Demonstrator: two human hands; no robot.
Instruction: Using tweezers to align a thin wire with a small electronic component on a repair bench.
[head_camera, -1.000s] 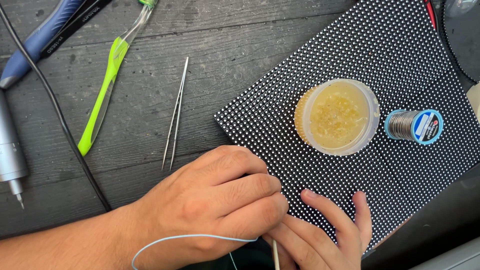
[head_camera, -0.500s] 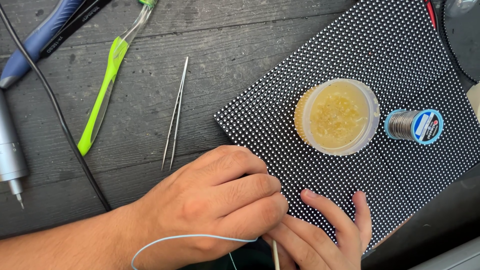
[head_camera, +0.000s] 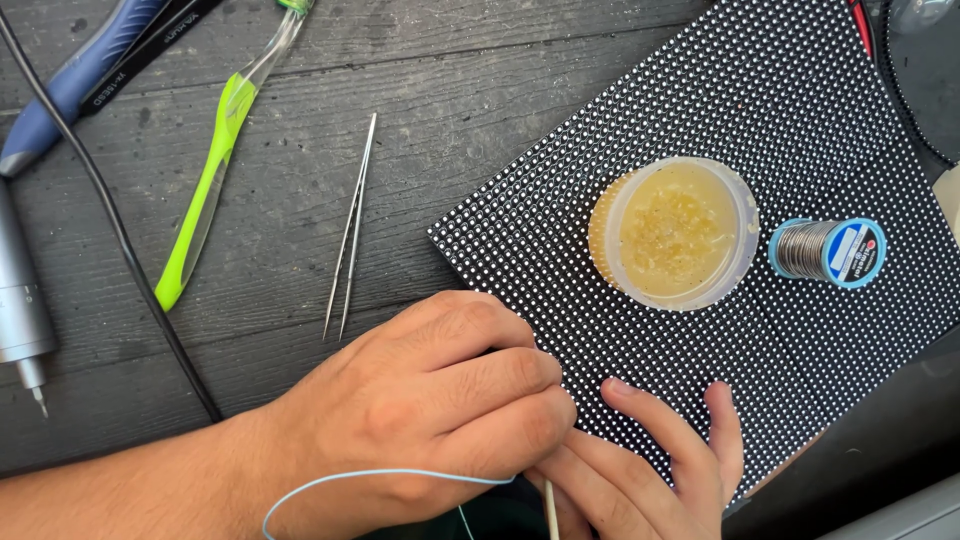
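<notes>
My left hand (head_camera: 430, 410) is curled into a fist at the near corner of a black dotted panel (head_camera: 800, 120). A thin light blue wire (head_camera: 350, 480) arcs under the hand and runs into its closed fingers. My right hand (head_camera: 650, 470) comes up from the bottom edge, its fingers spread flat on the panel next to the left fist. A thin pale stick (head_camera: 549, 505) shows between the two hands; who holds it is hidden. On the panel stand a round tub of yellowish paste (head_camera: 675, 232) and a blue spool of solder wire (head_camera: 828, 252).
On the dark wooden table (head_camera: 450, 60) lie metal tweezers (head_camera: 350, 225), a green-handled brush (head_camera: 215, 170), a blue-handled tool (head_camera: 70, 90), a black cable (head_camera: 110, 230) and a grey metal handpiece (head_camera: 20, 300). A dark round object (head_camera: 925, 70) sits at the top right.
</notes>
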